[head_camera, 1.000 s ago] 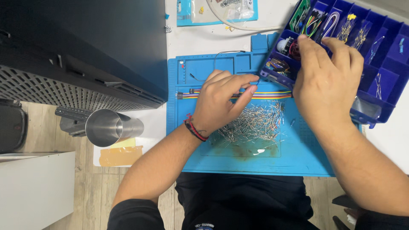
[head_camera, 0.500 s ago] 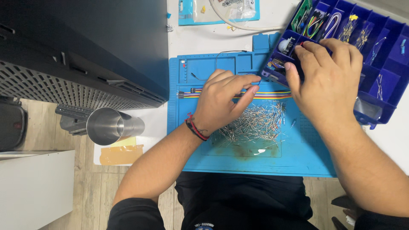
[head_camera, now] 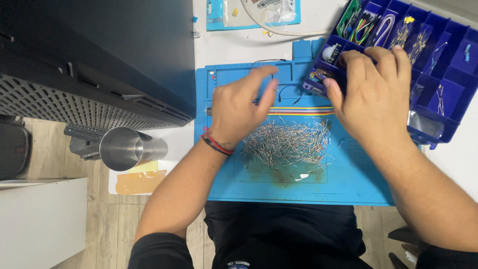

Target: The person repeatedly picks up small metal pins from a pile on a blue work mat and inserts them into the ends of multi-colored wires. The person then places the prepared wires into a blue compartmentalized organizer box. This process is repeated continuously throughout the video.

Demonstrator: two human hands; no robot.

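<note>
My left hand [head_camera: 238, 110] hovers blurred above the blue work mat [head_camera: 298, 187], with its fingers held together and pointing up right; whether it pinches anything I cannot tell. A red and black band circles that wrist. Just right of it lies a heap of several thin wire-leaded components [head_camera: 291, 142] on the mat. My right hand [head_camera: 374, 94] lies on the near left corner of the dark blue compartment box [head_camera: 450, 99], thumb against the corner wall and fingers curled over a compartment. A rainbow ribbon cable [head_camera: 303, 110] runs across the mat between my hands.
A large black perforated case [head_camera: 89, 69] fills the left. A steel cup [head_camera: 130, 147] lies on its side on the table edge beside tan tape [head_camera: 142, 182]. A thin black wire [head_camera: 289, 89], a white cable [head_camera: 271, 31] and a clear packet [head_camera: 249, 12] lie further back.
My left hand has lifted off the component heap and swung up toward the mat's far edge, uncovering the heap. My right hand has shifted slightly left onto the box corner.
</note>
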